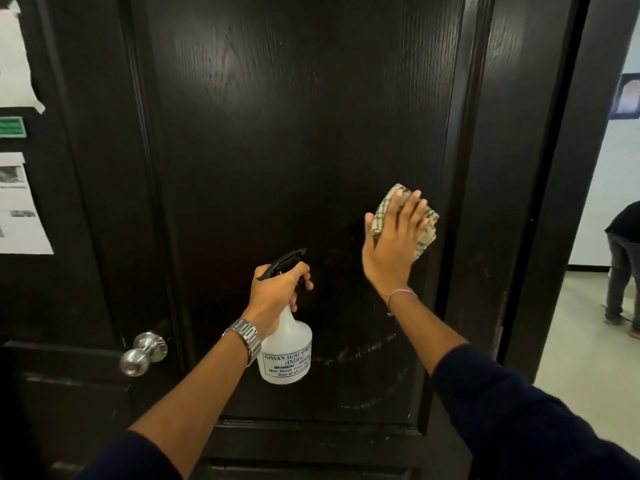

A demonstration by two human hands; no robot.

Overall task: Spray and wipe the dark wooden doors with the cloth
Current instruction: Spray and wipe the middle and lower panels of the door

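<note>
Wiping is the step in hand, as I read it. My right hand point(393, 244) lies flat against the door panel point(294, 133), its fingers point(410, 206) straight and spread, pressing the folded checked cloth point(420, 225) onto the dark wood near the panel's right edge. My left hand point(277, 292) grips the neck of the white spray bottle point(287, 355), fingers curled round it with one over the black trigger point(287, 259), nozzle aimed at the door and held just off the surface.

Below the cloth I see faint curved streaks on the lower part of the panel, which I take for spray or wipe marks not yet cleared. The upper panel shows only a sheen, and I cannot tell whether it is wet.

Next, I judge, the cloth needs to sweep down and across those streaks with even pressure, keeping flat. The bottle should stay clear of the cloth's path. The steel door knob point(143, 353) sits well to the left, apart from both hands.
</note>
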